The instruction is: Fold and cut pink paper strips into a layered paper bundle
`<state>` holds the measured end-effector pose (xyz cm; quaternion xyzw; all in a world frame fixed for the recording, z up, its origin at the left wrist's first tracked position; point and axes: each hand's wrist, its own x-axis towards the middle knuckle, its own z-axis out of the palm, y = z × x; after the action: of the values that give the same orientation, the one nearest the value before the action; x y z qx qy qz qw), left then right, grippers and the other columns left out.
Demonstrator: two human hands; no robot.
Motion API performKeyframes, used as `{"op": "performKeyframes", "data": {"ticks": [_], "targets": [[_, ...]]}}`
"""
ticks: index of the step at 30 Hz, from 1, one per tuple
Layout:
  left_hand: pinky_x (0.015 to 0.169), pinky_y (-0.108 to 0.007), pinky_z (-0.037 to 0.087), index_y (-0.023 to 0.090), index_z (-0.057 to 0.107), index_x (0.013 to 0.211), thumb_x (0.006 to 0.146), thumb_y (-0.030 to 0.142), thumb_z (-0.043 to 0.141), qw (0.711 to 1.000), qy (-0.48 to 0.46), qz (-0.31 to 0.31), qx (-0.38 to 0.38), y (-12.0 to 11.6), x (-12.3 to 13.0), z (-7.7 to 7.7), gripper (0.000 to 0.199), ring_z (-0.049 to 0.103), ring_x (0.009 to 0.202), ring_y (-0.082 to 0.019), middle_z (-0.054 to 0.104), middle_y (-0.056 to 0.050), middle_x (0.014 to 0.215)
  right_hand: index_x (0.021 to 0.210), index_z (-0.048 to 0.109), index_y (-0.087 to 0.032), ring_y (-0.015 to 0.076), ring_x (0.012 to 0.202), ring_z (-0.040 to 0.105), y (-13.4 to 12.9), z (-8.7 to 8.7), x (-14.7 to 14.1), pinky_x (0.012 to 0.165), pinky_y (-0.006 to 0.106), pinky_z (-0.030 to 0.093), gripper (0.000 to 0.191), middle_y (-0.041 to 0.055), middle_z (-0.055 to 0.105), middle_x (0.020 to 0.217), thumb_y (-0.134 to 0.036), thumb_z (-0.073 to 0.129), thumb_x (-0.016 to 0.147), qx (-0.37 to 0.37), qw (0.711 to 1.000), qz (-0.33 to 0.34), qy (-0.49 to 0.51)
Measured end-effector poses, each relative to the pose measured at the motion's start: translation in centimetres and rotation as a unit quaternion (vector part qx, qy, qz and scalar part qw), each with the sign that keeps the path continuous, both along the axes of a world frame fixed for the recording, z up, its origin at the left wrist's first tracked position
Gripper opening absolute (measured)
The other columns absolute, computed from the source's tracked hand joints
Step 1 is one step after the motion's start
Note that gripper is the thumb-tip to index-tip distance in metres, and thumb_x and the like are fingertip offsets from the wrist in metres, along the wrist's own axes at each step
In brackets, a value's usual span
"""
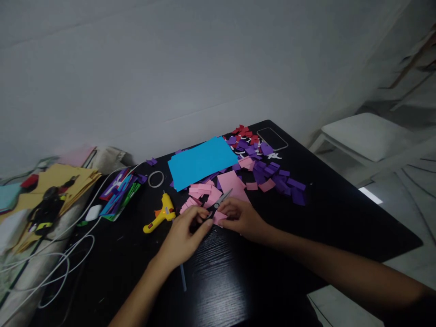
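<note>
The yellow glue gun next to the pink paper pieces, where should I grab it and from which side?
Probably grip the glue gun by its handle, the yellow leg slanting down toward the near left. It lies flat on the black table with bare surface on that side, so come from the near left. Avoid the nozzle end, which seems to point away toward the tape ring. The left hand is closest.

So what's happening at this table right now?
A person is working with cut paper on a black table. The left hand holds a pair of scissors, blades pointing up and away, while the right hand holds a pink paper piece at the blades. Small pink pieces and purple pieces lie scattered behind, beside a blue sheet. A yellow glue gun lies left of the hands, and a phone sits near the far edge.
</note>
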<state>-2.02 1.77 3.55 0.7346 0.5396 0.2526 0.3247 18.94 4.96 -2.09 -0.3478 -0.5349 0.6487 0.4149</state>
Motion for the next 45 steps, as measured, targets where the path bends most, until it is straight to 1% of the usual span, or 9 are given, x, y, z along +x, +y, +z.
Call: {"op": "performKeyframes", "data": {"ticks": [2, 7, 11, 14, 22, 29, 34, 39, 45], "targets": [[0.069, -0.027, 0.047, 0.021, 0.064, 0.098, 0.098, 0.042, 0.060, 0.999, -0.015, -0.018, -0.028, 0.0, 1.0, -0.9, 0.022, 0.062, 0.079, -0.017, 0.066, -0.001, 0.086, 0.096, 0.064, -0.020, 0.0160, 0.078, 0.070, -0.2, 0.2, 0.0, 0.073, 0.030, 0.055, 0.032, 0.0007, 0.070, 0.084, -0.030, 0.084, 0.073, 0.016, 1.000, 0.011, -0.009], [0.065, -0.025, 0.041, 0.019, 0.061, 0.084, 0.099, 0.042, 0.058, 0.997, -0.073, 0.015, -0.033, -0.2, 1.2, -2.7, 0.028, 0.053, 0.070, -0.015, 0.058, 0.001, 0.075, 0.103, 0.065, -0.019, 0.0148, 0.080, 0.069, 0.0, -0.1, 0.1, 0.077, 0.030, 0.056, 0.039, 0.0010, 0.069, 0.090, -0.027, 0.086, 0.071, 0.021, 0.999, 0.001, -0.033], [0.062, -0.024, 0.039, 0.019, 0.062, 0.082, 0.095, 0.050, 0.063, 0.982, -0.164, 0.086, -0.047, -0.5, 1.2, -3.2, 0.033, 0.048, 0.066, -0.014, 0.053, 0.002, 0.071, 0.103, 0.063, -0.018, 0.0153, 0.073, 0.070, 0.4, -0.7, 0.1, 0.075, 0.031, 0.056, 0.043, -0.0015, 0.070, 0.079, -0.029, 0.088, 0.069, -0.055, 0.998, 0.039, 0.012], [0.061, -0.024, 0.038, 0.019, 0.060, 0.078, 0.092, 0.054, 0.064, 0.973, -0.200, 0.100, -0.065, -0.7, 1.4, -3.4, 0.038, 0.047, 0.064, -0.014, 0.052, 0.003, 0.069, 0.103, 0.064, -0.018, 0.0152, 0.068, 0.070, 0.7, -0.8, 0.2, 0.070, 0.030, 0.055, 0.046, -0.0014, 0.072, 0.077, -0.029, 0.089, 0.066, -0.096, 0.994, 0.039, 0.034], [0.059, -0.024, 0.037, 0.018, 0.061, 0.075, 0.090, 0.058, 0.065, 0.975, -0.185, 0.093, -0.076, -0.8, 1.5, -3.5, 0.042, 0.046, 0.062, -0.013, 0.052, 0.003, 0.065, 0.090, 0.069, -0.017, 0.0156, 0.076, 0.070, 0.4, 0.3, 0.2, 0.078, 0.030, 0.054, 0.033, -0.0003, 0.072, 0.079, -0.025, 0.087, 0.064, -0.089, 0.996, 0.023, 0.019], [0.058, -0.024, 0.036, 0.017, 0.066, 0.076, 0.092, 0.051, 0.067, 0.976, -0.192, 0.085, -0.062, -1.0, 1.7, -3.7, 0.036, 0.045, 0.061, -0.012, 0.052, 0.003, 0.065, 0.075, 0.072, -0.016, 0.0151, 0.066, 0.063, 0.2, 0.4, 0.1, 0.066, 0.028, 0.049, 0.022, 0.0015, 0.070, 0.069, -0.037, 0.080, 0.076, -0.064, 0.996, 0.065, -0.025], [0.057, -0.023, 0.036, 0.017, 0.064, 0.075, 0.094, 0.046, 0.066, 0.984, -0.158, 0.078, -0.043, -1.1, 1.5, -4.1, 0.034, 0.045, 0.061, -0.012, 0.052, 0.003, 0.066, 0.075, 0.072, -0.016, 0.0159, 0.068, 0.064, 0.1, 0.2, 0.2, 0.067, 0.028, 0.048, 0.017, 0.0019, 0.070, 0.071, -0.033, 0.076, 0.078, -0.032, 0.997, 0.055, -0.051], [0.058, -0.022, 0.037, 0.018, 0.064, 0.076, 0.095, 0.041, 0.064, 0.989, -0.130, 0.074, -0.013, -1.1, 1.4, -4.2, 0.030, 0.046, 0.062, -0.012, 0.052, 0.003, 0.067, 0.070, 0.068, -0.016, 0.0133, 0.065, 0.057, -0.1, 0.6, 0.1, 0.062, 0.025, 0.041, 0.016, -0.0007, 0.063, 0.067, -0.028, 0.072, 0.080, 0.022, 0.995, 0.029, -0.093], [0.058, -0.021, 0.037, 0.018, 0.062, 0.074, 0.094, 0.040, 0.065, 0.992, -0.109, 0.058, -0.007, -1.0, 1.2, -4.0, 0.030, 0.046, 0.062, -0.012, 0.050, 0.004, 0.066, 0.072, 0.067, -0.017, 0.0133, 0.066, 0.056, -0.2, 0.6, 0.0, 0.062, 0.025, 0.041, 0.014, -0.0014, 0.062, 0.068, -0.027, 0.069, 0.082, 0.039, 0.994, 0.019, -0.105]]}}
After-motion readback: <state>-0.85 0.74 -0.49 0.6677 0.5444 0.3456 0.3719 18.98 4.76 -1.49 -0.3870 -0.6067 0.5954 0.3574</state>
